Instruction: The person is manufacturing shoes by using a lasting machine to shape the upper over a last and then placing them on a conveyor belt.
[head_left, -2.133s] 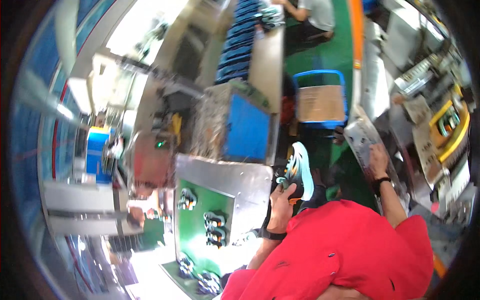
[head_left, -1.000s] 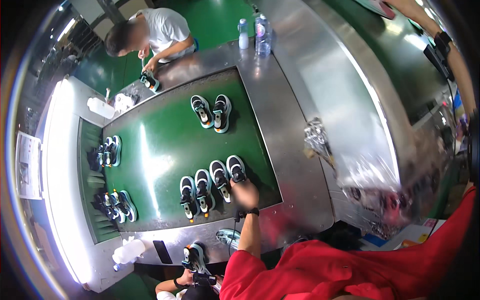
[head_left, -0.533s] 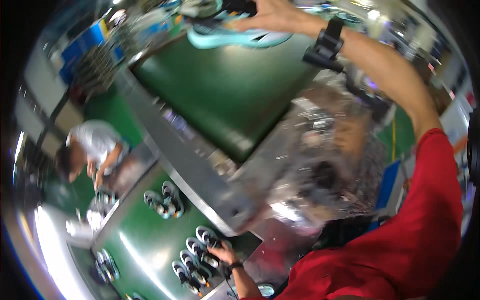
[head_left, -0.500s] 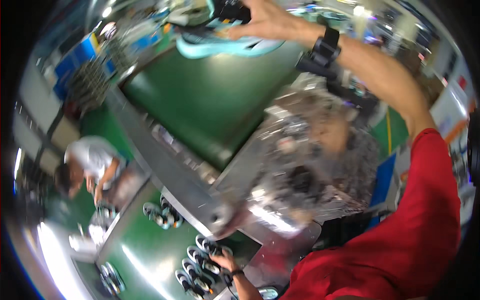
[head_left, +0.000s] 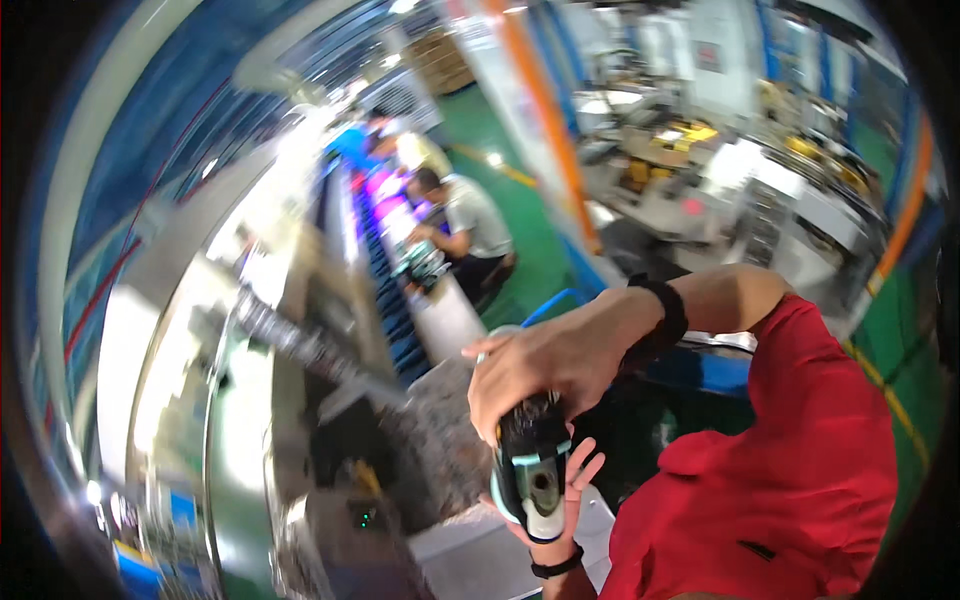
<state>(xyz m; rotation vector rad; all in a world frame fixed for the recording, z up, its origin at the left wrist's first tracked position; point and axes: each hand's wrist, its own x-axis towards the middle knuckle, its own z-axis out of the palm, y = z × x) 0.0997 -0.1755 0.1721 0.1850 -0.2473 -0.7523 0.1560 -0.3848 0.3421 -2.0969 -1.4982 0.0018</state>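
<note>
A black shoe [head_left: 542,482] with pale teal trim and a white end hangs upright in front of my red shirt. From above, my right hand [head_left: 545,365] is closed around it, fingers curled over its far side. My left hand [head_left: 578,490] is cupped behind and under the same shoe, with some fingers showing past its right edge. The shoe hides most of the left palm. Both wrists wear black bands. Whether a second shoe sits behind this one, I cannot tell.
Beyond my hands is a mottled grey work surface [head_left: 440,435]. A long line with blue-black rollers [head_left: 375,285] runs away, where crouching people [head_left: 475,225] work. Shiny ducting [head_left: 290,325] lies left, an orange post [head_left: 545,110] stands behind, and blurred machinery [head_left: 790,200] fills the right.
My view has swung round to another side of the workshop. The right hand has come down with its shoe, and the left has left the row of shoes to meet it.
</note>
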